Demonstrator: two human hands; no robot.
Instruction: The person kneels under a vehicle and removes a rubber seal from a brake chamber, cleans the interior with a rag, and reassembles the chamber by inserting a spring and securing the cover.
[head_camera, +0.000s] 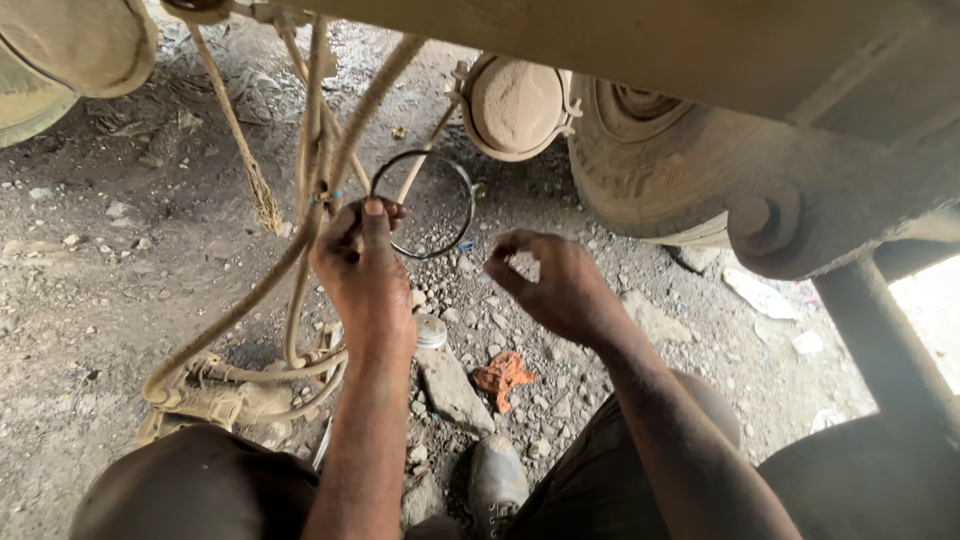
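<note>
My left hand (362, 262) pinches a thin ring (423, 204); my right hand (556, 285) hovers half-open, empty. Dusty hoses (318, 140) hang beside, wheel (660, 170) right, orange scrap (503, 376) below.

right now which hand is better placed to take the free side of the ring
Right. The left hand already pinches the thin black ring at its left edge; the right hand is empty, fingers curled, just right of the ring.

A thin dark ring (422, 204) is held up in the left grip (362, 262). At three o'clock of it, the right grip (555, 283) is kept loosely curled above gravel ground (90, 290); dusty hoses (300, 200) are hung at nine o'clock.
</note>
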